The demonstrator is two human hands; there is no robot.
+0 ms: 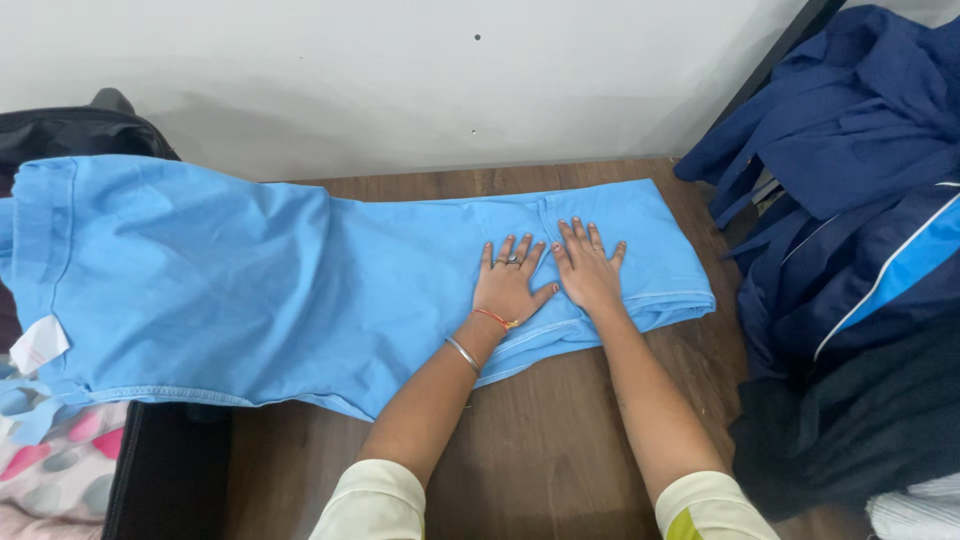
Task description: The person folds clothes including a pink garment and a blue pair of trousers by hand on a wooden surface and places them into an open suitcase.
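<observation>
Light blue garment (250, 270) lies spread across the wooden table (540, 450) in front of us, its left part hanging over a black bag (60, 130) at the table's left end. At the far left edge we see a white tag (38, 345) on the garment and below it a pink patterned cloth (55, 460). Moving right, our left hand (508, 288) lies flat on the cloth with the fingers spread, holding nothing; it has a ring, a red thread and a metal bangle (463, 354). Just beside it, our right hand (587, 270) is also flat and open, pressing the folded right part of the garment. Further right, a pile of dark blue clothes (850, 200) rests near the wall.
</observation>
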